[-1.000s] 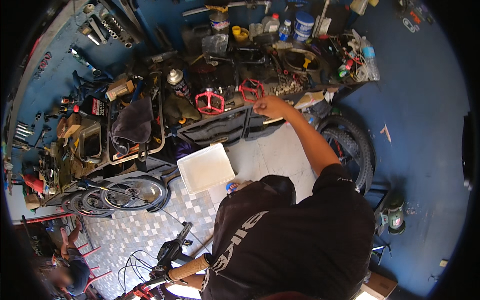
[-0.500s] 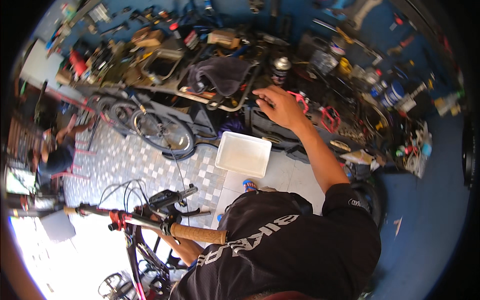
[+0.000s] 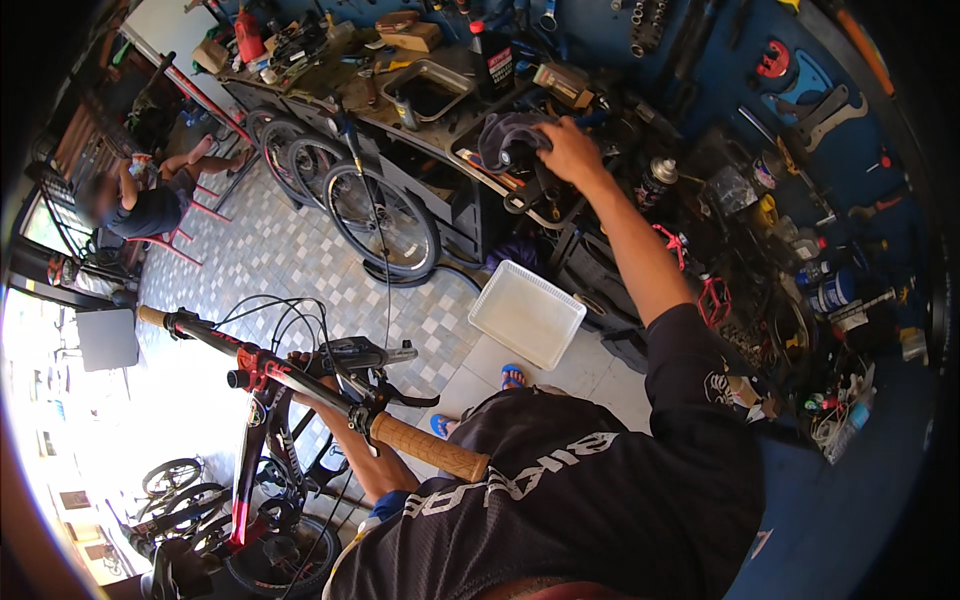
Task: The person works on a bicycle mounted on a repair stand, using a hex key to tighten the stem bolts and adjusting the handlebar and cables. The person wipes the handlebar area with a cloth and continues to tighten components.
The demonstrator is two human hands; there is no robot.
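Observation:
My right hand (image 3: 572, 150) is at the bench, its fingers gripping a dark grey cloth (image 3: 505, 140) that lies over a metal tray (image 3: 552, 221) of tools. My left hand (image 3: 305, 372) is partly hidden beneath the bicycle's handlebar, closed on part of the bicycle (image 3: 242, 470) at its front end. The handlebar, with cork-coloured grips (image 3: 430, 445), red stem (image 3: 262, 368) and loose cable loops, lies across my front at the lower left. A spray can (image 3: 655, 185) stands right of my right hand.
A white plastic tray (image 3: 526, 313) sits on the floor below the cluttered workbench (image 3: 440, 135). Several wheels (image 3: 380, 215) lean against the bench. A person (image 3: 150, 195) sits on a red-framed seat at upper left. Other bicycles (image 3: 170, 500) stand at lower left; tools hang on the blue wall (image 3: 720, 60).
The view has swung left. My right hand has moved left along the bench from beside the red pedals to the grey cloth and taken hold of it.

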